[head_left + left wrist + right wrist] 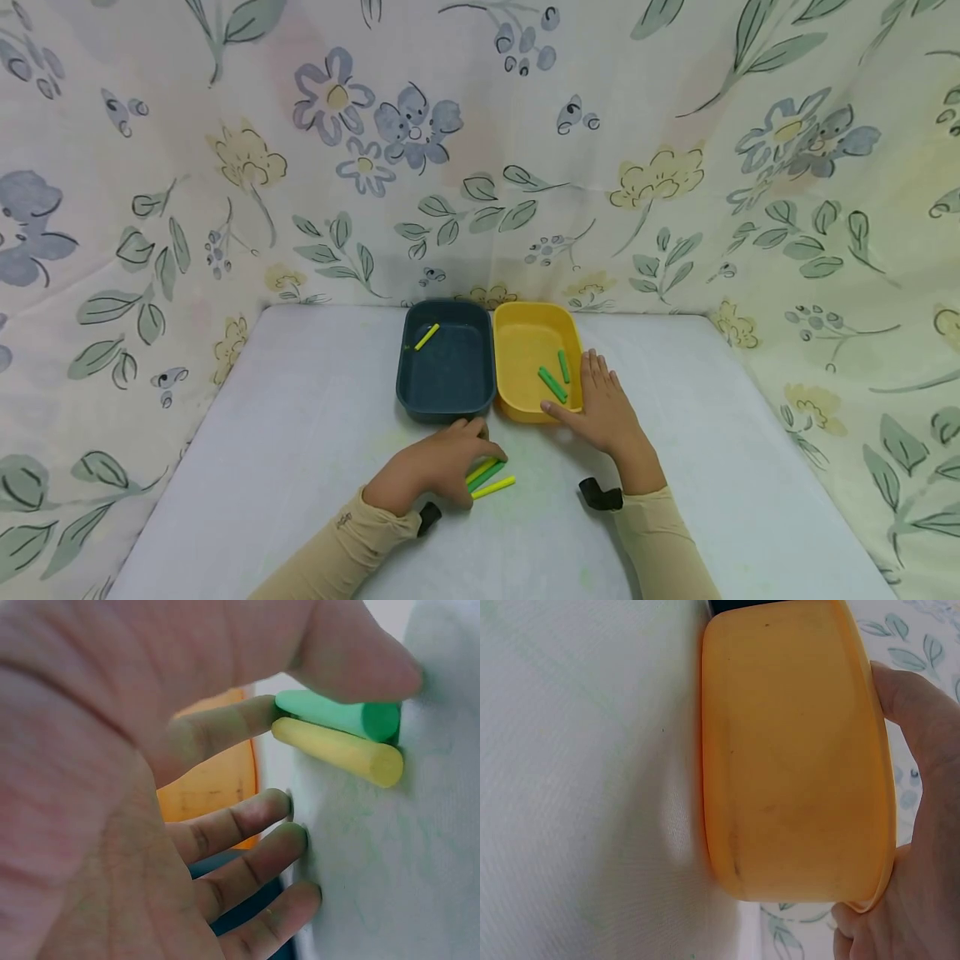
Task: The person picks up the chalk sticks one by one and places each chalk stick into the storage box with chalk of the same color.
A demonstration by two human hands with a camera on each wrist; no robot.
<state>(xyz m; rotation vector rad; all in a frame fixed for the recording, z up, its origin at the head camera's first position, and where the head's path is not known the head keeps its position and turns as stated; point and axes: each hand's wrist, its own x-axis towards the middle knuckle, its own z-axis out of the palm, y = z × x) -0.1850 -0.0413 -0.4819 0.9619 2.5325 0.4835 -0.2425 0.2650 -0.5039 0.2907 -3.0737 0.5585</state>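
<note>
Over the table in front of the tubs, my left hand (438, 467) reaches down with its fingers spread and fingertips near the surface. A green chalk stick (330, 712) lies beside a yellow chalk stick (337, 752) there; index finger and thumb are at the green one, neither stick visibly lifted. A second yellow chalk stick (493, 487) lies nearer me, hidden in the left wrist view. My right hand (607, 412) rests against the yellow tub (802, 750), straight fingers along its right side, thumb at the front rim. Two green chalk sticks (552, 385) lie inside that tub.
A dark blue tub (450, 379) touches the yellow tub's left side and holds one yellow chalk stick (427, 337). Behind both hangs a flowered cloth (480, 208). The white table (315, 400) carries faint green smudges.
</note>
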